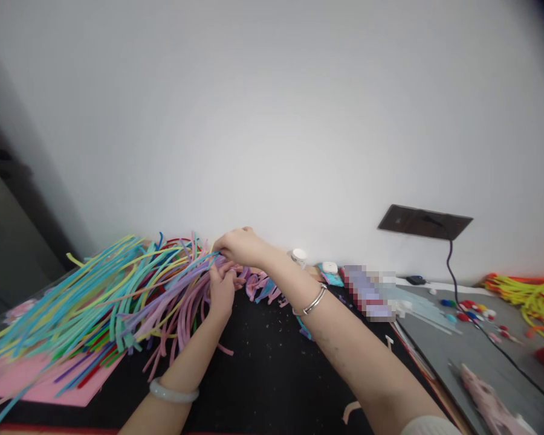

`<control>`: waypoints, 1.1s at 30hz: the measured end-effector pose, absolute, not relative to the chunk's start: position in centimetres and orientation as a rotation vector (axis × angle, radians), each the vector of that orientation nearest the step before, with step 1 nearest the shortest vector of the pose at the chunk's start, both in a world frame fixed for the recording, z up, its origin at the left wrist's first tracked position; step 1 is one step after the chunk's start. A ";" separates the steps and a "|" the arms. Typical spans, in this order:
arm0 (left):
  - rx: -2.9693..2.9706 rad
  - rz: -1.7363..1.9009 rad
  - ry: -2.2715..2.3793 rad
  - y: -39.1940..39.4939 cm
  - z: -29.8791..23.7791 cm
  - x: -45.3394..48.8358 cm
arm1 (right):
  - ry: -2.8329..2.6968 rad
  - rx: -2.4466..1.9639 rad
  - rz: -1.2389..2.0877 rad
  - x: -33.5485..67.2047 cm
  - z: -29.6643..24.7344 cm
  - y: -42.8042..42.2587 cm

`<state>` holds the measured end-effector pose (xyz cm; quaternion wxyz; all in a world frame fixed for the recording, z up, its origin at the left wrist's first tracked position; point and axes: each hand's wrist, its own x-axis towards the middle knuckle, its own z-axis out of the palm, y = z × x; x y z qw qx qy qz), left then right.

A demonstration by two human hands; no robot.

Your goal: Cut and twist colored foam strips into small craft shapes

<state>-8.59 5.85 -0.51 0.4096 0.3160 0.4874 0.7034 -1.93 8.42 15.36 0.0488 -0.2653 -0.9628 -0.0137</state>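
Note:
A large heap of pipe cleaners (95,296) in blue, mint, yellow, lilac and pink fans out across the left of the table. At its right end my right hand (240,246) reaches across, its fingers closed on the ends of some pipe cleaners. Just below, my left hand (222,289) is curled against the lilac pipe cleaners (176,296), thumb and fingers closed around part of them. My hands partly cover the ends they grip. Short curled pink and purple pieces (263,285) lie right beside my hands.
A pink sheet (72,386) lies under the heap on the black mat (263,362). Along the wall are a white roll (298,256), a white case (330,267) and a blurred-out item (367,293). Farther right are pompoms (471,309), a cable (453,272) and yellow-orange pipe cleaners (530,299).

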 end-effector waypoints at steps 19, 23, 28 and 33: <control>0.672 1.773 1.219 5.7 -0.1 -8.8 | -1.815 -0.600 0.714 3.8 18.6 9.5; 0.659 1.778 1.214 5.6 -0.2 -9.0 | -1.472 -0.526 0.814 5.7 19.8 8.7; 0.709 1.781 1.175 5.7 -0.3 -9.0 | -1.391 -0.527 1.209 10.0 20.9 6.8; 0.926 1.516 0.902 4.4 1.3 -7.4 | -1.465 -0.629 1.787 13.4 19.2 5.9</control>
